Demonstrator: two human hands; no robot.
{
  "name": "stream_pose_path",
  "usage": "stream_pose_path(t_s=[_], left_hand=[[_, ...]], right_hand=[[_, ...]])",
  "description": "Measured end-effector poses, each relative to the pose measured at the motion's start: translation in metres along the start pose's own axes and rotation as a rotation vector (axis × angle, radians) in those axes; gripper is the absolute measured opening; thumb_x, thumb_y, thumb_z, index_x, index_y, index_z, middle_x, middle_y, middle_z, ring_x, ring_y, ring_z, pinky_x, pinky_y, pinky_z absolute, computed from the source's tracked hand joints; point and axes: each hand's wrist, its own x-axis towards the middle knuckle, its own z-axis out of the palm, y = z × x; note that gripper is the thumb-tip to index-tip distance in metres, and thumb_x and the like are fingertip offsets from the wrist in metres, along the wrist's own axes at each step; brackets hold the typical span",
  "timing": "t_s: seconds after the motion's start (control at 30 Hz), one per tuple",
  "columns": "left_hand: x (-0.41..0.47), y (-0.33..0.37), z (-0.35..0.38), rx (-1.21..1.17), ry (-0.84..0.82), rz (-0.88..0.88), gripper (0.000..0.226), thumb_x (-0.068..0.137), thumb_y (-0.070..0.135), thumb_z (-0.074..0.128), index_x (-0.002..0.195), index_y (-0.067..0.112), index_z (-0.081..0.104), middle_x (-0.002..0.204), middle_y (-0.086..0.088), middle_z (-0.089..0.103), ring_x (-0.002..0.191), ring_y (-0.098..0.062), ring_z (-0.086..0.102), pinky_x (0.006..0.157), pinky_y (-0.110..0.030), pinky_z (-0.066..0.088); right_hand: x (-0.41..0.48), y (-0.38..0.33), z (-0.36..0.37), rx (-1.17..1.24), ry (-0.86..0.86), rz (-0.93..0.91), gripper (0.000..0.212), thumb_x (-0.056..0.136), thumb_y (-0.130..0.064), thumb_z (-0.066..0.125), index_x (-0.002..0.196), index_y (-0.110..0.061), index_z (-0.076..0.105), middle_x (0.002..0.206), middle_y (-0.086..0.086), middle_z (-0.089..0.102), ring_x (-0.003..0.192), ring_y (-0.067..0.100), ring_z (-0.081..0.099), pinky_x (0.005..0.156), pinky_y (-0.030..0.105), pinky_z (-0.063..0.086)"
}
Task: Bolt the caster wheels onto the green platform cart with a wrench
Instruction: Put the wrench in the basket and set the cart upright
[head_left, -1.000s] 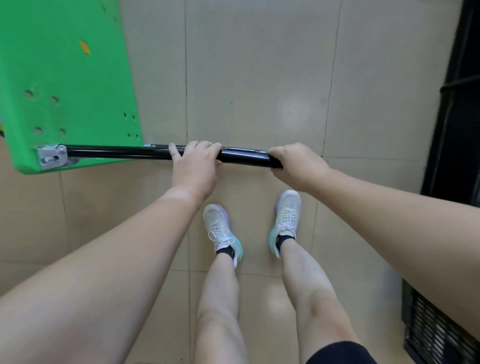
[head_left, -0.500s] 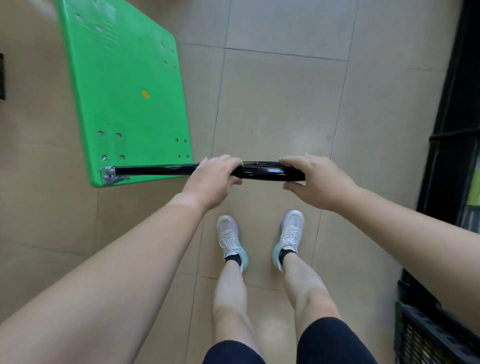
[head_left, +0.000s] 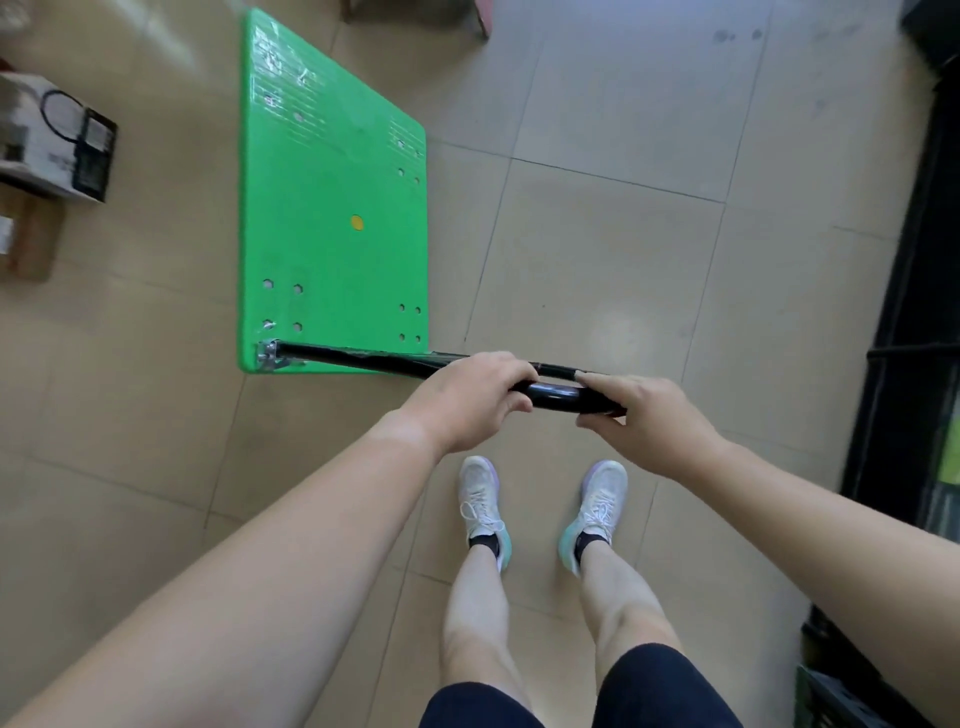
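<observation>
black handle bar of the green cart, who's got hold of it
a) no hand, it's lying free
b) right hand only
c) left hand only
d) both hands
d: the left hand curls round the black handle bar, and the right hand holds the bar's near end between fingers and thumb.

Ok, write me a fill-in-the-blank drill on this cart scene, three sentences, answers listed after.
1. Both the left hand and the right hand grip the black tubular ____ of the green plastic platform cart.
2. The small round spot in the middle of its deck is ____ in colour.
3. The lace-up sneakers on the beige tiled floor are mostly ____.
Missing words: handle; yellow; white.
</observation>
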Motion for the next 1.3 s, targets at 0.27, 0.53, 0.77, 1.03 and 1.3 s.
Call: stream_pose_path(t_s=[0.27,0.53,0.77,1.03,1.3], left_hand=[[-0.025,-0.012,-0.016,-0.005,0.109,-0.021,0.029,0.096,0.041,0.068,0.120,0.025,0.064,0.113,0.009,0.062,0.106,-0.014,0.057,0.087,-0.032,0.043],[-0.036,-0.010,-0.006,0.075,0.191,-0.038,0.027,0.097,0.011,0.066,0.123,0.015,0.066,0.114,-0.002,0.068,0.102,-0.031,0.060,0.098,-0.046,0.048],[-0.037,0.033,0.000,0.047,0.323,-0.035,0.034,0.091,0.010,0.059,0.116,0.032,0.051,0.111,-0.004,0.073,0.098,-0.030,0.064,0.094,-0.045,0.052],[-0.053,0.102,0.045,0.032,0.283,0.007,0.039,0.086,0.008,0.063,0.122,0.023,0.060,0.111,-0.005,0.075,0.096,-0.033,0.071,0.083,-0.047,0.062],[-0.112,0.114,0.077,0.064,0.110,-0.115,0.040,0.102,0.015,0.058,0.142,0.016,0.054,0.134,-0.002,0.061,0.119,-0.027,0.058,0.102,-0.041,0.046]], right_hand=[[0.021,0.024,0.011,0.066,-0.115,0.117,0.052,0.077,-0.023,0.085,0.124,-0.021,0.065,0.120,-0.002,0.068,0.121,0.025,0.057,0.093,0.028,0.041],[0.033,0.021,-0.002,-0.012,-0.107,0.083,0.018,0.075,-0.027,0.075,0.093,-0.028,0.075,0.073,-0.005,0.069,0.071,0.020,0.062,0.060,0.025,0.046],[0.018,0.042,-0.034,-0.042,-0.066,0.055,0.008,0.073,-0.028,0.074,0.081,-0.028,0.071,0.062,-0.008,0.061,0.066,0.020,0.059,0.055,0.025,0.043],[-0.051,0.079,-0.058,-0.115,-0.062,0.067,0.011,0.073,-0.027,0.074,0.084,-0.028,0.072,0.058,-0.011,0.055,0.062,0.019,0.054,0.051,0.021,0.029],[-0.111,0.044,-0.053,-0.230,-0.074,0.013,0.010,0.077,-0.032,0.071,0.086,-0.027,0.073,0.063,-0.008,0.055,0.064,0.017,0.050,0.049,0.017,0.024]])
